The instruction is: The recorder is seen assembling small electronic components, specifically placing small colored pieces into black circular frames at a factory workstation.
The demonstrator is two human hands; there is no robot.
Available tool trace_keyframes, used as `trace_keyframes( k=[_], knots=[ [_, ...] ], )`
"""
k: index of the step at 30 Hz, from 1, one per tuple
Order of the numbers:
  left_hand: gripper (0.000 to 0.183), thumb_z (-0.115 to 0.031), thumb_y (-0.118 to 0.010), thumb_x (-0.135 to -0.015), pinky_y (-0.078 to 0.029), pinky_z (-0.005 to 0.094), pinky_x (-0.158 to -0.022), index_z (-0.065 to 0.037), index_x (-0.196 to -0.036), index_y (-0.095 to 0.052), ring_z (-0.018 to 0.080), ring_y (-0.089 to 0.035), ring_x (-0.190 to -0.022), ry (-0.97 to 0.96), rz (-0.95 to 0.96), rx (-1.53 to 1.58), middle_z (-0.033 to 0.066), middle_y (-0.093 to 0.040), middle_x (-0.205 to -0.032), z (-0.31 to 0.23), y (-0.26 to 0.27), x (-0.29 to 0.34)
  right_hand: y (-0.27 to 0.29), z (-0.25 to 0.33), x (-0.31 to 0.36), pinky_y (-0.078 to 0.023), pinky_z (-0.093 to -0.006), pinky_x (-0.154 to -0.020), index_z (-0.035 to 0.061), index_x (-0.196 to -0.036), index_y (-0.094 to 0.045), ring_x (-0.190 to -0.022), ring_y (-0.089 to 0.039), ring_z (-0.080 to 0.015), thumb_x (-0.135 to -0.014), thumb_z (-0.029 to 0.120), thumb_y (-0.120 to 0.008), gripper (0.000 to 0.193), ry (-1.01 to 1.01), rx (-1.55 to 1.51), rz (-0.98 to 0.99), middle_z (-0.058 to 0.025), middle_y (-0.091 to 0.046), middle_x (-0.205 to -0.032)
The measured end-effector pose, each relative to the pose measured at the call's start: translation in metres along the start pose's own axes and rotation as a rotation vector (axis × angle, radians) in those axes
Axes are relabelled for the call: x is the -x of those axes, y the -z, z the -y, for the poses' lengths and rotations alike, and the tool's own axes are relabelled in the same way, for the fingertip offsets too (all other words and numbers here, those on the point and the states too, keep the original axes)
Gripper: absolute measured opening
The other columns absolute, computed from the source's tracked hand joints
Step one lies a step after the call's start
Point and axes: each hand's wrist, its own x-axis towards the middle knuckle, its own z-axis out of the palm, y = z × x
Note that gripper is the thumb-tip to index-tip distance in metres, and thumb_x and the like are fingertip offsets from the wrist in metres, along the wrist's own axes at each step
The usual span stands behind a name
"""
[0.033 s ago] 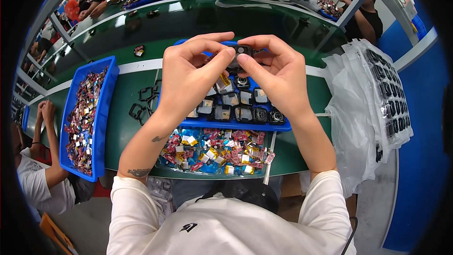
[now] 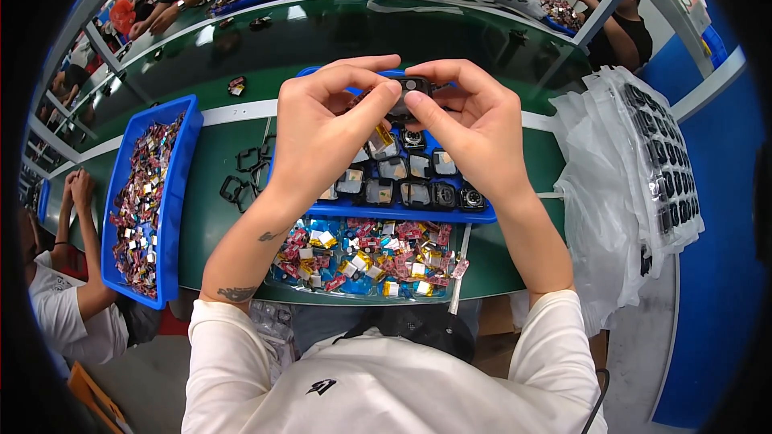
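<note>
Above the far part of a blue tray (image 2: 378,212), a small dark watch case (image 2: 412,85) is held up between both hands. My left hand (image 2: 328,116) is closed on its left side, thumb tip and fingers pinching it. On the other side my right hand (image 2: 476,116) grips it too, the thumb pressed on its near face. Fingers hide much of the case. Below the hands, the tray holds several black watch cases (image 2: 379,192), some with pale inner faces. A pink-and-yellow part (image 2: 381,135) shows just under my hands.
Battery-and-board parts (image 2: 366,261) lie in a clear bag at the table's near edge. Black frames (image 2: 233,188) sit left of the tray. A blue bin (image 2: 190,133) of parts stands farther left. Stacked plastic trays (image 2: 663,161) rise at right. Co-workers sit across and at left.
My hands and the watch case stay where they were. Across the table, a co-worker's hands at the upper left have shifted slightly.
</note>
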Motion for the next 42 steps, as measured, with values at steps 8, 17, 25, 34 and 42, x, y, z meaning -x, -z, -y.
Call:
trace_keyframes(
  k=[8,17,25,34,42],
  knots=[
    [0.012,-0.009,-0.067,-0.079,-0.043,0.0170,-0.051,0.003,-0.082,-0.069,0.0038,-0.055,-0.059,-0.017,-0.001,-0.012,0.0140,-0.065,-0.105,0.007,-0.004,0.000,0.001,-0.007,0.000,-0.053,-0.0209,-0.061,-0.0046,-0.094,-0.063,-0.074,-0.064,-0.0107,-0.082,0.003,-0.064,0.014,0.126,0.096,-0.074,-0.0074,-0.063,-0.090],
    [0.013,-0.004,-0.068,-0.080,-0.053,0.0220,-0.065,0.003,-0.090,-0.067,0.0114,-0.064,-0.077,-0.030,0.012,0.085,0.0154,-0.063,-0.105,0.001,-0.007,0.003,0.015,0.002,-0.009,-0.055,-0.0227,-0.064,-0.0043,-0.093,-0.062,-0.072,-0.063,-0.0102,-0.081,0.003,-0.065,0.015,0.047,-0.025,-0.139,-0.0080,-0.064,-0.085],
    [0.015,-0.008,-0.068,-0.080,-0.051,0.0206,-0.062,0.003,-0.090,-0.067,0.0093,-0.062,-0.069,-0.045,0.098,-0.116,0.0066,-0.063,-0.082,-0.007,-0.001,0.004,0.017,-0.001,-0.012,-0.051,-0.0212,-0.071,-0.0031,-0.094,-0.061,-0.076,-0.063,-0.0101,-0.079,0.003,-0.068,0.018,0.032,-0.121,-0.104,-0.0077,-0.065,-0.086],
    [0.015,-0.012,-0.065,-0.084,-0.053,0.0256,-0.071,0.002,-0.090,-0.063,0.0086,-0.061,-0.071,0.348,0.182,0.417,0.0050,-0.064,-0.082,-0.005,0.001,0.003,0.004,-0.007,-0.005,-0.054,-0.0210,-0.064,-0.0006,-0.082,-0.066,-0.070,-0.065,-0.0108,-0.076,-0.002,-0.067,0.007,0.445,0.226,-0.244,-0.0056,-0.068,-0.081],
    [0.021,-0.012,-0.071,-0.079,-0.050,0.0206,-0.065,0.000,-0.090,-0.057,0.0092,-0.062,-0.069,0.283,0.110,0.341,0.0062,-0.065,-0.078,-0.002,-0.001,-0.001,0.006,-0.001,-0.004,-0.055,-0.0226,-0.068,-0.0025,-0.086,-0.063,-0.076,-0.066,-0.0123,-0.075,-0.001,-0.069,0.013,0.355,0.041,-0.126,-0.0087,-0.067,-0.087]
  ],
)
